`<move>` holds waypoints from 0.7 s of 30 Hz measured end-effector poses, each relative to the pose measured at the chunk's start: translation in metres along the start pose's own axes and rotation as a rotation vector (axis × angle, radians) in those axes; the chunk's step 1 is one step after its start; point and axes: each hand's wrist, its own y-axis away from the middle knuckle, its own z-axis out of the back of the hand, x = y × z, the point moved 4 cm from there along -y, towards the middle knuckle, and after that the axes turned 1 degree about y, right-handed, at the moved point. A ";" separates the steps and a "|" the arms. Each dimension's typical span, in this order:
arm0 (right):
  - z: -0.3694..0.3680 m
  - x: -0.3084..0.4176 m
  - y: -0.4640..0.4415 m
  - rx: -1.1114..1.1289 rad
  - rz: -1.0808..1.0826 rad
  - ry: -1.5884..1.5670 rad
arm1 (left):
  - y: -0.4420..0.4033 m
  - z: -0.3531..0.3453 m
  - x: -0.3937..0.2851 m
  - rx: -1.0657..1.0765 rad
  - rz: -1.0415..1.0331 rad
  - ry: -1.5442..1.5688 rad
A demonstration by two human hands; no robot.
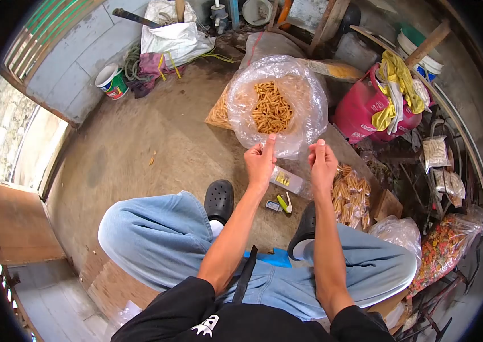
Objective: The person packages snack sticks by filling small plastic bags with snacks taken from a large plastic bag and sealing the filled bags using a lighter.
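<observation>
A large clear plastic bag (310,108) stands with its mouth wide open, showing many brown stick-shaped snacks (271,108) inside. At the bag's near rim, my left hand (261,162) is closed, thumb pointing up against the plastic. My right hand (323,165) is closed just right of the rim, fingers curled; whatever it may hold is too small to make out. Between and below my hands lies a flat clear packet with a yellow label (282,178). Near it on the floor are a green-handled tool (283,203) and a small grey object (274,206).
Filled snack packets (351,196) lie right of my right forearm. Beyond them stand a red tub (367,108) with yellow cloth and a bag of colourful items (443,245). A small bucket (112,81) and white sack (176,37) are by the wall.
</observation>
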 end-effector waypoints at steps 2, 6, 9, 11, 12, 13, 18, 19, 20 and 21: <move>0.004 0.007 0.001 0.018 0.061 0.012 | -0.001 0.001 -0.005 0.006 0.029 0.032; -0.005 0.034 0.008 0.132 0.360 0.089 | -0.003 0.003 -0.013 -0.019 0.006 0.006; -0.016 0.054 0.017 0.172 0.534 0.183 | -0.001 0.003 -0.018 -0.013 -0.019 -0.014; -0.020 0.057 0.018 0.195 0.502 0.215 | 0.000 0.002 -0.022 -0.011 -0.036 -0.028; -0.021 0.059 0.019 0.195 0.501 0.216 | 0.001 0.002 -0.024 -0.005 -0.038 -0.042; -0.022 0.059 0.019 0.200 0.481 0.262 | 0.001 0.002 -0.025 0.001 -0.040 -0.055; -0.024 0.054 0.017 0.213 0.426 0.410 | 0.004 -0.005 -0.031 0.033 -0.088 -0.078; -0.026 0.050 0.016 0.241 0.439 0.445 | 0.006 -0.008 -0.033 0.048 -0.099 -0.088; -0.028 0.046 0.015 0.268 0.451 0.481 | 0.006 -0.008 -0.030 0.048 -0.097 -0.089; -0.027 0.043 0.014 0.267 0.451 0.481 | 0.003 -0.008 -0.025 0.072 -0.094 -0.095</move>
